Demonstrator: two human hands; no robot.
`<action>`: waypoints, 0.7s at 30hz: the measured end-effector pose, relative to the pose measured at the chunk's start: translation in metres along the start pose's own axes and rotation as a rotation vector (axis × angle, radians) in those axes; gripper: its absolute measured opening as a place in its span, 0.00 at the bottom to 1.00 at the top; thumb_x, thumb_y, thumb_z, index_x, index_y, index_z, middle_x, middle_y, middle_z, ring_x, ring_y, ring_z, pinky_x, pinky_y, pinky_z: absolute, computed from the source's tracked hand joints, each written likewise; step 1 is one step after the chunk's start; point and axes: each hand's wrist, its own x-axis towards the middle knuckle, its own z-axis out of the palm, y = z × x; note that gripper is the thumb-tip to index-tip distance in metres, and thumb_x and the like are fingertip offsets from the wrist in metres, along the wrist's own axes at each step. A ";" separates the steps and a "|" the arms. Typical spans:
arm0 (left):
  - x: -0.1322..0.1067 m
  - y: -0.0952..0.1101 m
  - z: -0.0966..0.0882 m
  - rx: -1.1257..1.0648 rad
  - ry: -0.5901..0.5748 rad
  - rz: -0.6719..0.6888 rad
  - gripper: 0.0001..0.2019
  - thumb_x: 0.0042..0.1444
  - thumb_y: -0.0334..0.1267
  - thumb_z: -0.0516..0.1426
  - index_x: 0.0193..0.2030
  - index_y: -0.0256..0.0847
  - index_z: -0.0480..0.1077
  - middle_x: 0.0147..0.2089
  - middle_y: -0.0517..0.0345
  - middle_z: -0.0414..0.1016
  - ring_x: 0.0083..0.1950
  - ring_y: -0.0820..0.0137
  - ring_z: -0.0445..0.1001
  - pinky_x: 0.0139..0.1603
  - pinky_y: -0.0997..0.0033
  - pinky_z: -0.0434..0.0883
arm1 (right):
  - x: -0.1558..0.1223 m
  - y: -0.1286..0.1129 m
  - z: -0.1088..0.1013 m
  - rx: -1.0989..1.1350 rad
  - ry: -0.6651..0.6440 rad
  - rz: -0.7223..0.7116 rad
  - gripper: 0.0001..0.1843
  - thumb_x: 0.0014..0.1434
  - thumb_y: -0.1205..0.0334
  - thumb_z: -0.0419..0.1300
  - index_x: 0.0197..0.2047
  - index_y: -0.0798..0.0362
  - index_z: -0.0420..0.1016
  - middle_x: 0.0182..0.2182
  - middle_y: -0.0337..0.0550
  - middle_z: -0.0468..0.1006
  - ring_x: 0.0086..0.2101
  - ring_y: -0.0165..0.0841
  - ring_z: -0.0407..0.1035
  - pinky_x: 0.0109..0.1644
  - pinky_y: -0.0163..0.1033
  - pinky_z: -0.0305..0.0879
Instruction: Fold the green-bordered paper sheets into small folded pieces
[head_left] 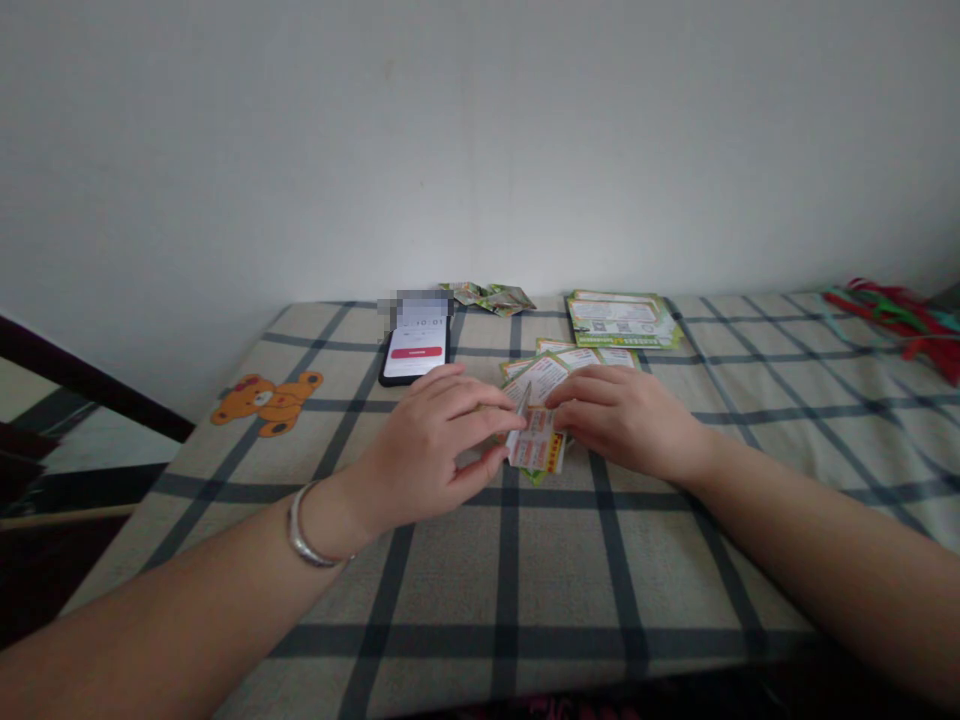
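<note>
Over the middle of the table, a small printed leaflet with red and yellow patches lies between my two hands. At its left edge my left hand, with a silver bangle on the wrist, pinches a raised white flap between thumb and fingers. My right hand is closed at the leaflet's right edge, its fingers bent down and the thumb hidden. Beneath and behind the leaflet, several green-edged printed cards lie overlapping, partly covered by my hands.
A phone with a timer on its screen lies beyond my left hand. Crumpled wrappers and a stack of green-edged cards are near the wall. A bear cutout is at left, red and green fabric at far right.
</note>
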 end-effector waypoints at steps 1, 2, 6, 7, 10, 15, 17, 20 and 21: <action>0.000 0.000 0.000 0.007 -0.007 0.005 0.11 0.57 0.33 0.56 0.48 0.44 0.71 0.49 0.58 0.75 0.50 0.67 0.72 0.63 0.53 0.60 | 0.000 0.000 -0.001 -0.014 -0.041 -0.038 0.10 0.65 0.66 0.51 0.42 0.53 0.74 0.43 0.45 0.78 0.43 0.37 0.69 0.46 0.44 0.66; 0.001 0.000 0.000 0.014 -0.012 0.012 0.11 0.57 0.33 0.56 0.47 0.44 0.71 0.48 0.58 0.75 0.50 0.67 0.72 0.63 0.53 0.60 | 0.000 0.000 -0.003 -0.015 -0.070 -0.070 0.11 0.65 0.65 0.51 0.44 0.52 0.75 0.43 0.45 0.78 0.44 0.38 0.69 0.47 0.45 0.66; 0.001 0.000 0.001 0.044 -0.006 0.026 0.09 0.56 0.33 0.57 0.45 0.42 0.71 0.45 0.58 0.76 0.48 0.68 0.72 0.63 0.55 0.60 | 0.002 -0.006 -0.004 0.048 -0.082 -0.145 0.12 0.64 0.62 0.53 0.47 0.50 0.75 0.44 0.44 0.78 0.47 0.39 0.68 0.50 0.46 0.64; 0.001 0.001 0.000 0.049 -0.006 0.026 0.09 0.56 0.33 0.57 0.44 0.42 0.71 0.45 0.58 0.76 0.48 0.68 0.72 0.63 0.55 0.60 | 0.002 -0.008 -0.005 0.059 -0.084 -0.156 0.12 0.64 0.61 0.53 0.47 0.50 0.75 0.45 0.43 0.78 0.47 0.39 0.68 0.50 0.46 0.64; 0.001 0.002 -0.001 0.056 -0.012 0.013 0.08 0.56 0.33 0.56 0.43 0.41 0.71 0.44 0.57 0.76 0.48 0.68 0.72 0.64 0.55 0.59 | 0.003 -0.012 -0.005 0.087 -0.100 -0.175 0.13 0.64 0.59 0.53 0.49 0.50 0.74 0.46 0.42 0.78 0.47 0.38 0.68 0.51 0.46 0.64; 0.001 0.003 0.000 0.049 -0.044 -0.005 0.07 0.55 0.34 0.56 0.41 0.39 0.70 0.42 0.55 0.74 0.46 0.66 0.71 0.63 0.53 0.59 | 0.003 -0.014 -0.004 0.126 -0.115 -0.140 0.12 0.65 0.60 0.52 0.46 0.51 0.75 0.42 0.41 0.79 0.45 0.37 0.69 0.49 0.45 0.64; 0.001 0.001 0.001 0.054 -0.051 -0.012 0.06 0.56 0.35 0.56 0.40 0.38 0.69 0.41 0.55 0.72 0.44 0.66 0.70 0.61 0.53 0.61 | 0.003 -0.014 -0.002 0.158 -0.110 -0.109 0.11 0.65 0.62 0.51 0.43 0.51 0.75 0.40 0.42 0.79 0.44 0.36 0.69 0.48 0.43 0.64; 0.001 -0.001 0.004 0.060 -0.062 -0.034 0.04 0.58 0.36 0.55 0.38 0.38 0.70 0.39 0.54 0.70 0.43 0.65 0.68 0.53 0.57 0.66 | 0.003 -0.015 0.002 0.191 -0.106 -0.061 0.10 0.64 0.63 0.52 0.42 0.52 0.75 0.38 0.43 0.78 0.41 0.35 0.69 0.46 0.42 0.65; 0.001 -0.002 0.004 0.059 -0.070 -0.040 0.04 0.58 0.35 0.55 0.38 0.38 0.70 0.40 0.53 0.70 0.44 0.64 0.67 0.50 0.59 0.67 | 0.003 -0.016 0.003 0.193 -0.101 -0.045 0.10 0.64 0.63 0.53 0.42 0.52 0.75 0.37 0.43 0.78 0.40 0.35 0.69 0.45 0.42 0.65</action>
